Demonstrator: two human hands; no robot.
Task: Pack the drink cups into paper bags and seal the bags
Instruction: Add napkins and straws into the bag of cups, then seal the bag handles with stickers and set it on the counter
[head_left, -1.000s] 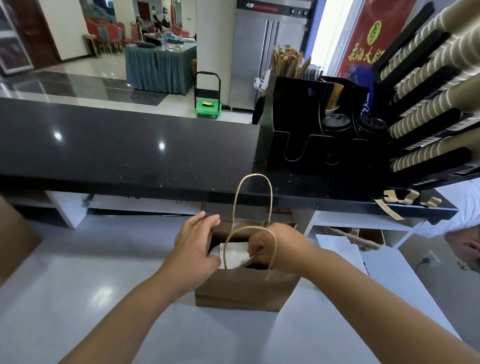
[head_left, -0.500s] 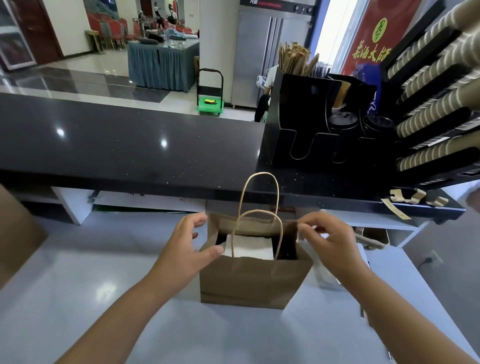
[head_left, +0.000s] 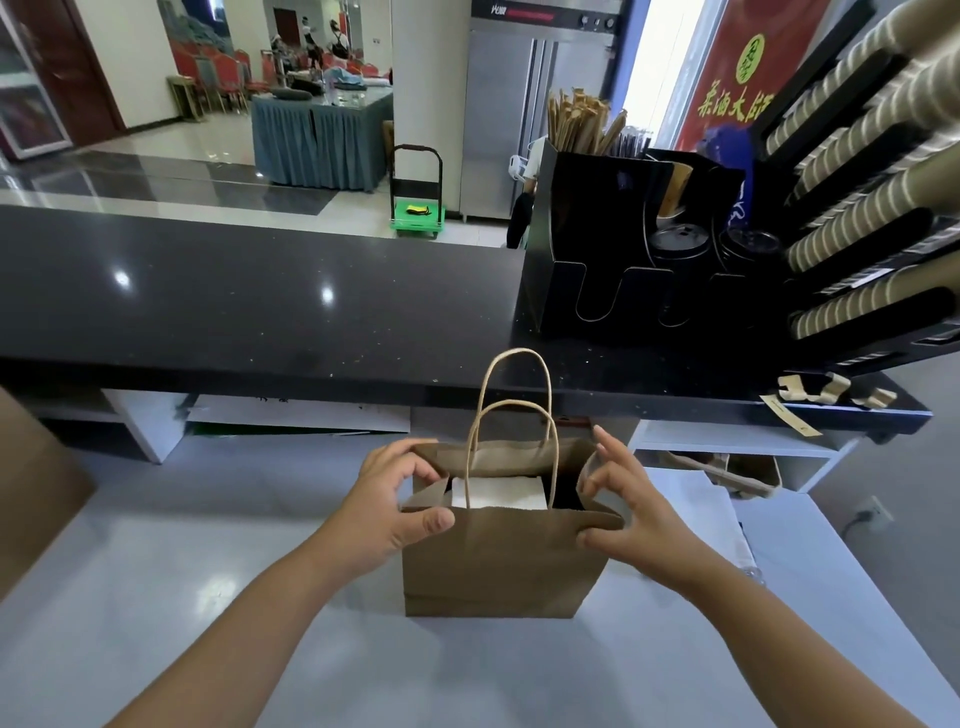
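Paper bag stands upright on the white counter, mouth open, both twine handles raised. The person's left grip pinches the bag's left edge, thumb on the front panel's rim and fingers curled over the rear corner. The right grip closes on the right edge, thumb under the front rim, fingers bent against the folded side, forefinger lifted. Inside the bag a white item shows toward the left; what it is cannot be told. Beyond, a raised black counter carries a black organiser holding brown sticks and, beside it, a rack of stacked paper cups.
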